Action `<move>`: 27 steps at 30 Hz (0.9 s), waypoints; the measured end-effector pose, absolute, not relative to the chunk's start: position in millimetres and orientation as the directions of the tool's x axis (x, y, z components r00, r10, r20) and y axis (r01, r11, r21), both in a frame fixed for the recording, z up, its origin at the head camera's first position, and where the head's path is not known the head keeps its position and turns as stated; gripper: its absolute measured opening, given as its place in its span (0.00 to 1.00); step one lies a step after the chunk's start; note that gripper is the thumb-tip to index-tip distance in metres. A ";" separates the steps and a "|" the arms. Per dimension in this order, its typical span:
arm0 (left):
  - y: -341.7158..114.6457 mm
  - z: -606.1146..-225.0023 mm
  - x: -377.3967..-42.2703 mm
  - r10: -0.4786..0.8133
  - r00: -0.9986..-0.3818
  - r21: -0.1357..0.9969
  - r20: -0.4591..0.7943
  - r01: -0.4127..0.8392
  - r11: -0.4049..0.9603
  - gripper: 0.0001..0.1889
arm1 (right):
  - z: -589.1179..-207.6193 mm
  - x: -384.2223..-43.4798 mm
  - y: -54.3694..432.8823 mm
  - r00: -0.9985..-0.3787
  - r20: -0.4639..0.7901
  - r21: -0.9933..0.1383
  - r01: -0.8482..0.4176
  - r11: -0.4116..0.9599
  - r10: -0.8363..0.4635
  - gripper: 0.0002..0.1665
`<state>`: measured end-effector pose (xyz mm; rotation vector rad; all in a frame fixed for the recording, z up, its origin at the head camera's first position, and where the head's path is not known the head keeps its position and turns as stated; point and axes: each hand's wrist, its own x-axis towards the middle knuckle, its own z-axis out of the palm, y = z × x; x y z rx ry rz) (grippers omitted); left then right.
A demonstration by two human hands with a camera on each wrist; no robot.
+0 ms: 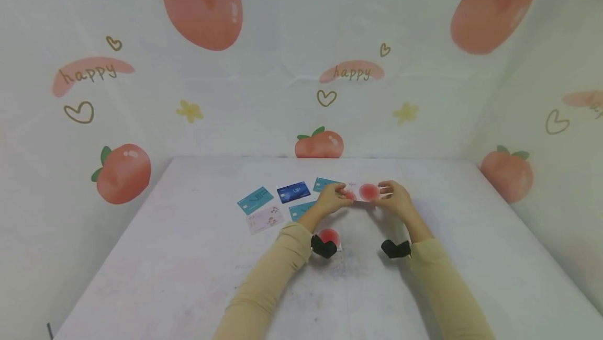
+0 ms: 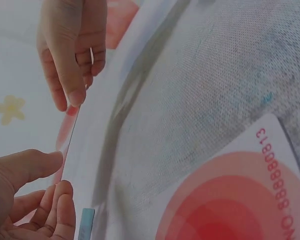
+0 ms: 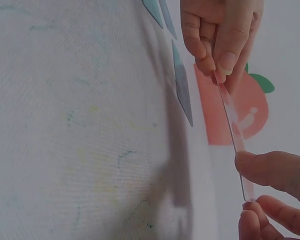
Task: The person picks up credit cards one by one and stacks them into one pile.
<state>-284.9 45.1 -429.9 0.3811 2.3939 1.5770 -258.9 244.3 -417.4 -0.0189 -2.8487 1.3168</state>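
Note:
My left hand [image 1: 331, 200] and right hand [image 1: 398, 201] hold a thin white-and-pink card [image 1: 369, 192] with red circles on it, raised above the table. In the left wrist view the card [image 2: 65, 150] is seen edge-on, the left thumb and fingers pinching one end. The right thumb and fingers pinch the opposite end, as the card [image 3: 232, 130] in the right wrist view shows. Partly hidden below my left wrist lies another card [image 1: 329, 236] with a red circle; its printed number shows on the card [image 2: 230, 200] in the left wrist view.
Left of the hands several cards lie flat: a dark blue VIP card [image 1: 293, 192], a teal card [image 1: 255, 200], a pale pink card [image 1: 265, 219], and two more teal ones partly covered by the left hand. Behind the white table [image 1: 188, 267] stands a peach-printed backdrop [image 1: 264, 94].

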 end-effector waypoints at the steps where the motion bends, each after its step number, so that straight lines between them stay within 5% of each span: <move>1: 44.4 -430.2 -285.0 0.353 -0.933 0.921 -0.063 0.081 0.380 0.30 | -417.0 -258.2 244.3 -1.000 0.002 -0.762 0.004 0.648 0.008 0.34; 27: 21.0 -434.6 -283.2 0.426 -0.904 0.920 -0.016 0.153 0.360 0.34 | -412.5 -248.3 238.0 -0.997 0.028 -0.753 -0.068 0.655 -0.072 0.34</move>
